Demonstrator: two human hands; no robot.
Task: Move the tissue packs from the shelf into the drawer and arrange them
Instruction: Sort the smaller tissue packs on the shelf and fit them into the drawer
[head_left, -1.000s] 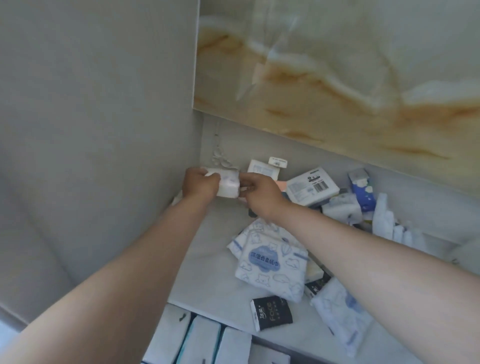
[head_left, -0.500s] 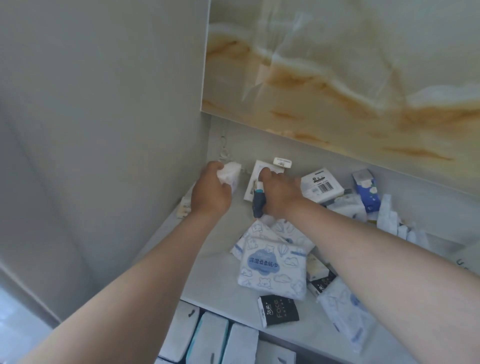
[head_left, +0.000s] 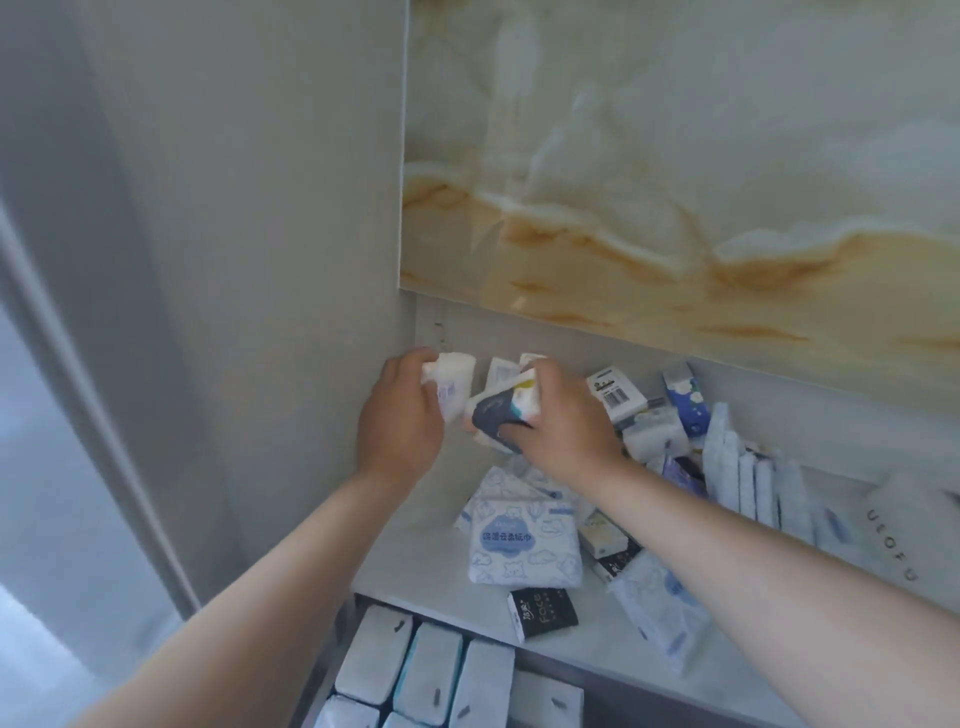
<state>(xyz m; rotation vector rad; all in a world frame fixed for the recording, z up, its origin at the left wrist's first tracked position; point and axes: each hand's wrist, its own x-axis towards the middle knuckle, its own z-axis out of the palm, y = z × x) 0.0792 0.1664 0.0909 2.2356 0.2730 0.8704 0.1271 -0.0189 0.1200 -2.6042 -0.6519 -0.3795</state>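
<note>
White pack in left grip, dark-printed pack in right grip

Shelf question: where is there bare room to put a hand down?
The shelf is bare along the left wall, left of the bear-print pack. The right side is crowded with packs, including the black pack.

1 head-worn camera looks forward and down from close above the shelf, both forearms reaching in; the open drawer sits at the bottom edge.
</note>
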